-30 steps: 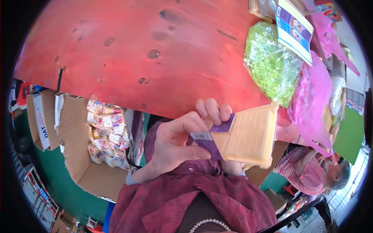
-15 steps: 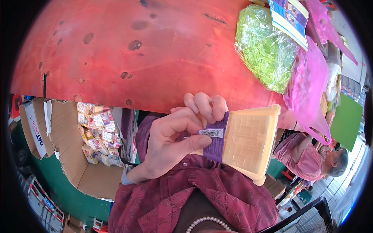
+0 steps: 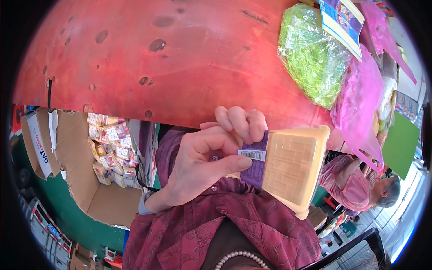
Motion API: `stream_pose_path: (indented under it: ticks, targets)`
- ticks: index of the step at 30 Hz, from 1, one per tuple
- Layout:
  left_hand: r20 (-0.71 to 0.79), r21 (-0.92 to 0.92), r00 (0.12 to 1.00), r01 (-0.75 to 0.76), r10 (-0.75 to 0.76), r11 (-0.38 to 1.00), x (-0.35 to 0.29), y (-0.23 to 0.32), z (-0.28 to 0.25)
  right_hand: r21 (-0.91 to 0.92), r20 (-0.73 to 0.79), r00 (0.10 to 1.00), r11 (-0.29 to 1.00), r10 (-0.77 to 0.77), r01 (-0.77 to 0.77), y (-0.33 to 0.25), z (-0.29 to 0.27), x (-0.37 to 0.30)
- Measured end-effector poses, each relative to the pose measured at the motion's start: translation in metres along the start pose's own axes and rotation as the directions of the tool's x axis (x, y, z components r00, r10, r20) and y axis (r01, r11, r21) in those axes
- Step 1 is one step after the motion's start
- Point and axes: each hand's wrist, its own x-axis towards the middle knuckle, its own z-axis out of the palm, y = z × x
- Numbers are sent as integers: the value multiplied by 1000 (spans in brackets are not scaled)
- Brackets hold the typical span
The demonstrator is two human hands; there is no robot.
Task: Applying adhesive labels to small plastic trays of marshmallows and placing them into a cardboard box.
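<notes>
A pale yellow plastic tub (image 3: 292, 171) with a woven pattern is held just off the table's near edge, tilted in front of my chest. A purple cardboard band (image 3: 255, 173) with a white barcode label (image 3: 253, 155) wraps its left part. My left hand (image 3: 193, 166) reaches in from the left and closes on the band, its thumb lying beside the barcode. Behind the band's far edge the curled fingers of my right hand (image 3: 240, 123) show, one fingertip on the band. The rest of that hand and its arm are hidden, mostly by the tub.
A red-painted table (image 3: 180, 67) spreads ahead. At its right lie a clear bag of green paper shreds (image 3: 310, 58), a printed card (image 3: 344, 24) and pink plastic bags (image 3: 360, 103). Left below, a cardboard box (image 3: 108, 202) holds many small packets (image 3: 110, 146). A person in pink (image 3: 348, 186) is at right.
The tub and both hands shift slightly right in view, as the whole scene moves a little. My grip stays much the same, with my left thumb still on the band.
</notes>
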Motion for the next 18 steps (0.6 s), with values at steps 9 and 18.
stream_pose_path:
  ticks: [9, 18]
  targets:
    - [18, 140, 999, 27, -30, 990, -2, 0, 1, 28, 1, 1000, 1000, -12, 12, 3, 0, -5]
    - [17, 246, 998, -61, 58, 967, 1, -2, 5, 183, -24, 992, 976, 121, -115, -6, -1, -6]
